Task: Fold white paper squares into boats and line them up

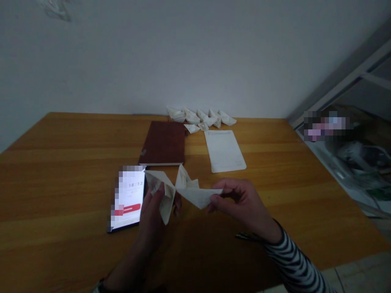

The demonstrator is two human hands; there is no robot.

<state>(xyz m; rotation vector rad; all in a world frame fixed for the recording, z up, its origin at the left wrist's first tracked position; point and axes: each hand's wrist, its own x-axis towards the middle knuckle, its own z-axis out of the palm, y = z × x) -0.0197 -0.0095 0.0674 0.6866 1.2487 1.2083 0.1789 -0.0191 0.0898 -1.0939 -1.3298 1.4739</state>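
Observation:
My left hand (pixel 152 215) is closed around a folded white paper (pixel 167 203), thumb on its near face. My right hand (pixel 240 197) pinches the right tip of a paper boat (pixel 197 195) between thumb and fingers. The boat has a pointed peak standing up on its left side. Both papers meet at a narrow point between my hands, above the table; whether they are joined there I cannot tell. Some fingers of the left hand are hidden behind the paper.
On the wooden table (pixel 76 162) a lit phone (pixel 130 203) lies beside my left hand. Farther back are a dark red notebook (pixel 163 142) and a lined paper pad (pixel 225 150). Several folded paper boats (pixel 192 116) stand by the wall. A shelf frame (pixel 345 81) rises at right.

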